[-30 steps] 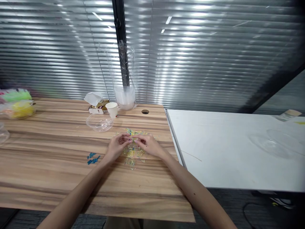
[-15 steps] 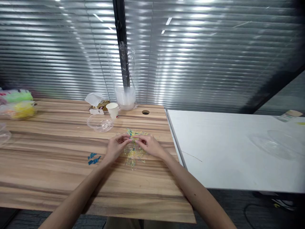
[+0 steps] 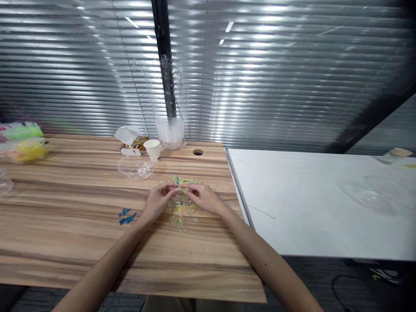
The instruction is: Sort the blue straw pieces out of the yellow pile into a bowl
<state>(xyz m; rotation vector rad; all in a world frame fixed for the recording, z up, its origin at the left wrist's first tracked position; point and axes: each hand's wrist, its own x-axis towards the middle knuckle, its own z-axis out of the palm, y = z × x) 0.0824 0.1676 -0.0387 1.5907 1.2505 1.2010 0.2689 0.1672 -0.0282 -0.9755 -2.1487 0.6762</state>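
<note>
Over a loose spread of small yellow, green and blue strips (image 3: 182,211), my left hand (image 3: 158,199) and my right hand (image 3: 203,196) come close together. The fingertips of each hand are pinched, and whatever lies between them is too small to make out. More strips show behind the fingers and below them on the wooden table (image 3: 81,234). To the left of my left forearm lies a small separate group of dark blue strips (image 3: 128,217).
Beyond my hands stand a clear plastic bowl (image 3: 135,168), a paper cup (image 3: 152,150), a tissue pack (image 3: 133,145) and stacked clear cups (image 3: 170,133) in plastic wrap. Bagged colourful material (image 3: 26,149) lies far left. A white table (image 3: 292,195) adjoins on the right, holding clear lids (image 3: 370,197).
Both hands stay nearly in place with their fingertips pinched over the strips. The whole view has shifted very slightly.
</note>
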